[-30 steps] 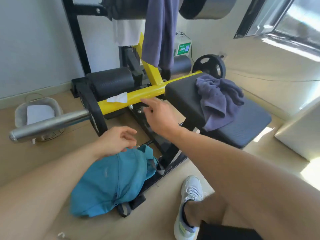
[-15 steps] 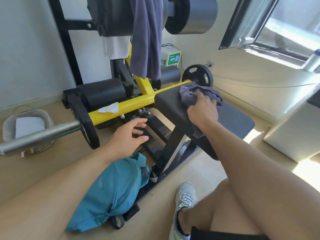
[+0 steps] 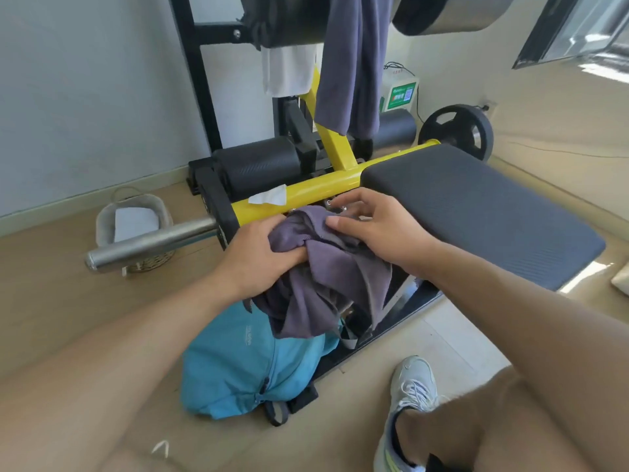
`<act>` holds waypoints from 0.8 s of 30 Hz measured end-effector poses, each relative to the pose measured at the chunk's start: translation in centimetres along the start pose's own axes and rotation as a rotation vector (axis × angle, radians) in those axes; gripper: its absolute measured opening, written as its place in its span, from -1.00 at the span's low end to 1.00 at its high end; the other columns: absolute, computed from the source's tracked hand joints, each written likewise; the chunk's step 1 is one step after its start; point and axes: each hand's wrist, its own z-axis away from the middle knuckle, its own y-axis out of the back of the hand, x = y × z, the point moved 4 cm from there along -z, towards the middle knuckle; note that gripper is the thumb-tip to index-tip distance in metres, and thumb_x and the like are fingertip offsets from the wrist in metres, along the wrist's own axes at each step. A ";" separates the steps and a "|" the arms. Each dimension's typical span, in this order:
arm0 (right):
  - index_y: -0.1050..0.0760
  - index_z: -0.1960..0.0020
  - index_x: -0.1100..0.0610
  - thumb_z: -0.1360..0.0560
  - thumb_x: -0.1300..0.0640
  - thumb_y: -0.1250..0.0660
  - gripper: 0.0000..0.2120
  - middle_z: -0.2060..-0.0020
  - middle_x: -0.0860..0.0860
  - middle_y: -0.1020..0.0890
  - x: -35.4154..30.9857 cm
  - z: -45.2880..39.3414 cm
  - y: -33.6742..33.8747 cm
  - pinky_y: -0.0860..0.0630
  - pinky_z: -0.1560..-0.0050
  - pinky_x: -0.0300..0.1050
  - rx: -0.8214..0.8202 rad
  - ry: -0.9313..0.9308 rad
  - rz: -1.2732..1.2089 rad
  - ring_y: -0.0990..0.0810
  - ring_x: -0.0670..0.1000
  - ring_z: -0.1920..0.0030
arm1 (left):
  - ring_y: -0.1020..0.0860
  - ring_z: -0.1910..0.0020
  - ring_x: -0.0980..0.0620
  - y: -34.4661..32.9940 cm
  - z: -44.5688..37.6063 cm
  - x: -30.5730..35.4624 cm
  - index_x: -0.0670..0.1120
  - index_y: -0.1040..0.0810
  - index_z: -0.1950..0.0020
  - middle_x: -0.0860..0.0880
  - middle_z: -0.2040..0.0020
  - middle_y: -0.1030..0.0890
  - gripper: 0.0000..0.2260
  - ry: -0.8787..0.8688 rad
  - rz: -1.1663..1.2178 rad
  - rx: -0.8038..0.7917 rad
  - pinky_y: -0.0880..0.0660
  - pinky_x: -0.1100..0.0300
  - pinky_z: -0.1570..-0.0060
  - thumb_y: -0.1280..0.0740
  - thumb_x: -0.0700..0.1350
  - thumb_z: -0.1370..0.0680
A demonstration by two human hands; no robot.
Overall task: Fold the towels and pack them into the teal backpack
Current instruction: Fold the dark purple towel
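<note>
Crumpled purple-grey cloth towel held above the teal fabric backpack.
Left hand fingers clenched on its bunched edge; right hand fingers pinched an upper fold.

A: What was hidden on the backpack?
B: Its top lay under the towel, so I couldn't tell if it was unzipped.

A: And the hands?
B: The left hand had its fingertips buried in cloth. The right hand covered the bolts.

A: Anything cut off?
B: The hanging towel and rollers ran past the top edge; the label print was too small.
</note>
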 end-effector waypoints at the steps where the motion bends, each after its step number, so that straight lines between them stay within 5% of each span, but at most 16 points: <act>1: -0.58 -0.21 0.00 -0.49 -0.09 -0.49 -0.66 0.07 -0.08 -0.71 0.1 -0.2 0.0 -0.60 -0.06 -0.22 0.009 0.003 0.011 -0.68 -0.19 0.07 | -0.56 0.24 0.41 0.1 0.2 -0.3 0.10 -0.59 0.07 0.21 0.19 -0.65 -0.86 0.012 0.000 0.006 -0.37 0.50 0.28 -0.53 0.01 -0.47; 4: -0.55 -0.25 -0.09 -0.35 -0.23 -0.53 -0.48 -0.08 -0.08 -0.65 0.6 -0.3 -0.6 -0.62 -0.14 -0.11 -0.153 -0.010 0.035 -0.67 -0.11 -0.05 | -0.55 0.28 0.43 0.7 0.7 -1.5 0.10 -0.60 0.09 0.23 0.22 -0.65 -0.89 0.071 0.016 0.001 -0.37 0.50 0.31 -0.51 -0.04 -0.49; 6: -0.52 -0.30 -0.10 -0.35 -0.13 -0.59 -0.44 -0.11 -0.15 -0.62 1.1 -0.3 -1.2 -0.63 -0.17 -0.05 -0.225 0.034 0.141 -0.64 -0.12 -0.11 | -0.60 0.22 0.35 1.0 1.0 -2.3 0.08 -0.62 0.06 0.17 0.16 -0.69 -0.90 0.112 0.025 -0.016 -0.43 0.44 0.26 -0.52 -0.04 -0.48; 9: -0.61 -0.16 -0.11 -0.49 0.03 -0.51 -0.74 -0.04 -0.17 -0.67 1.6 -0.7 -1.6 -0.65 -0.13 0.06 -0.160 0.088 0.192 -0.65 -0.13 -0.08 | -0.68 0.07 0.12 1.5 1.2 -3.5 0.03 -0.66 -0.01 0.09 0.09 -0.74 -0.82 0.165 0.011 -0.068 -0.58 0.22 0.06 -0.54 0.01 -0.47; 11: -0.65 -0.05 -0.11 -0.60 0.02 -0.38 -0.91 0.04 -0.13 -0.71 1.7 -0.9 -1.7 -0.65 -0.08 0.15 -0.118 0.078 0.144 -0.69 -0.07 -0.01 | -0.68 0.06 0.13 1.5 1.4 -3.7 0.04 -0.65 -0.05 0.12 0.09 -0.74 -0.75 0.178 0.017 -0.133 -0.59 0.24 0.07 -0.58 0.00 -0.43; 15: -0.64 -0.07 0.07 -0.66 0.02 -0.28 -0.81 0.02 0.04 -0.73 1.4 -1.1 -2.1 -0.57 -0.19 0.30 -0.046 0.066 -0.087 -0.69 0.14 -0.08 | -0.66 0.03 0.30 0.9 1.9 -3.7 0.09 -0.59 -0.19 0.19 0.00 -0.72 -0.52 0.211 0.063 -0.282 -0.50 0.45 0.06 -0.66 -0.03 -0.32; 17: -0.63 -0.03 0.11 -0.65 0.03 -0.29 -0.80 0.02 0.12 -0.73 1.1 -1.1 -2.3 -0.55 -0.20 0.35 -0.001 0.057 -0.184 -0.68 0.22 -0.10 | -0.67 -0.04 0.22 0.7 1.8 -3.5 0.07 -0.57 -0.18 0.15 -0.04 -0.72 -0.41 0.227 0.070 -0.292 -0.57 0.28 -0.08 -0.67 0.16 -0.25; 20: -0.64 0.04 0.11 -0.62 0.07 -0.34 -0.84 0.08 0.13 -0.73 0.2 -1.2 -2.4 -0.59 -0.16 0.32 0.031 0.093 -0.203 -0.70 0.17 -0.03 | -0.66 -0.03 0.04 0.5 1.6 -3.2 -0.01 -0.54 -0.06 0.08 0.03 -0.70 -0.31 0.234 0.182 -0.233 -0.57 -0.11 -0.22 -0.60 0.38 -0.14; 24: -0.67 0.08 0.09 -0.61 0.19 -0.37 -0.87 0.18 -0.02 -0.73 -0.9 -0.8 -3.2 -0.65 -0.06 0.07 -0.022 0.129 -0.153 -0.70 -0.05 0.11 | -0.67 -0.06 0.03 0.4 1.6 -2.3 0.07 -0.59 -0.08 0.11 0.02 -0.72 -0.47 0.181 0.204 -0.158 -0.54 -0.12 -0.26 -0.52 0.33 -0.24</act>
